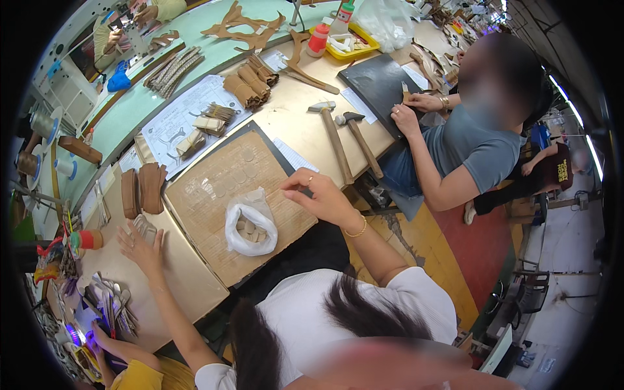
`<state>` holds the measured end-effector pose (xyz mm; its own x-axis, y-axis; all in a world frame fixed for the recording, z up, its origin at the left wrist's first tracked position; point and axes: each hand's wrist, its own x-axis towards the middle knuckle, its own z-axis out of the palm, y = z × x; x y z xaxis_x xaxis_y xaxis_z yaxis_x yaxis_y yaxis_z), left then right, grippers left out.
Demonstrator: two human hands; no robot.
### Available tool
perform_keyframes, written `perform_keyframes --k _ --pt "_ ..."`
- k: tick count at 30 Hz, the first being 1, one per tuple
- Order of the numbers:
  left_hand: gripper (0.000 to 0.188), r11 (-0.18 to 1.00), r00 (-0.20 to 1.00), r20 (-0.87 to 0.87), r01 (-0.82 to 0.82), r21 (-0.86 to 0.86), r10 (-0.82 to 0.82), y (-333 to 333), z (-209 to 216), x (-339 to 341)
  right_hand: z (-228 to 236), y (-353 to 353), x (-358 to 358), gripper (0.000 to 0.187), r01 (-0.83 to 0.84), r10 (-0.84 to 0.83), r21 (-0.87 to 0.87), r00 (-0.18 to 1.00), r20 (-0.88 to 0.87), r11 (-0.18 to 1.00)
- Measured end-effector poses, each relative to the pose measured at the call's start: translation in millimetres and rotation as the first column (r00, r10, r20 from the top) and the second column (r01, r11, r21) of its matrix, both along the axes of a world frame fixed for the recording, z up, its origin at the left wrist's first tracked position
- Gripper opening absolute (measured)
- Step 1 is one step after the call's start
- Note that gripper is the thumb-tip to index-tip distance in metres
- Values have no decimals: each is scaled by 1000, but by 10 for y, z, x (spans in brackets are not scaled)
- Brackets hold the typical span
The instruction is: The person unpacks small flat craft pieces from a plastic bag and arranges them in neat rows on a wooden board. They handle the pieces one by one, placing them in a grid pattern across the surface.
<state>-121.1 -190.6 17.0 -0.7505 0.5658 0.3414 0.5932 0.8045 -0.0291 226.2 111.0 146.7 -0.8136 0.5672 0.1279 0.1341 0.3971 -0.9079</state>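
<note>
Discs point(249, 228) lie in a bag point(255, 247); left hand point(144, 252) splayed, right hand point(320, 195) curled, its grip unclear.

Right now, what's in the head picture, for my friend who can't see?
A person's right hand hovers near brown cardboard bearing an open white plastic bag of round beige discs; the spread left hand is by stacked brown strips. Beyond lie two wooden-handled hammers.

My left hand point(143, 252) spreads its fingers over the table point(164, 283) left of the brown board point(195, 224), my right hand point(316, 196) hangs with bent fingers over the board's right edge, a white bag point(250, 247) of beige discs point(249, 229) sits on the board, and two hammers point(337, 144) lie right of it.
</note>
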Motion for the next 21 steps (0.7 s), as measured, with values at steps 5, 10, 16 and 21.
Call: perform_keyframes --k 5,10,16,21 --pt "82 983 997 -31 75 166 -71 -113 -33 286 -153 112 240 13 76 -87 148 993 73 986" --pt "73 934 999 37 16 357 -31 -239 -170 473 -546 185 335 13 183 -214 217 969 126 959" --pt "70 926 997 70 5 376 -33 -203 -163 421 -1098 264 312 19 373 -358 -242 928 103 896" --pt "68 903 990 139 -32 428 -31 -238 -116 462 -1411 351 318 26 372 -411 -444 912 10 815"
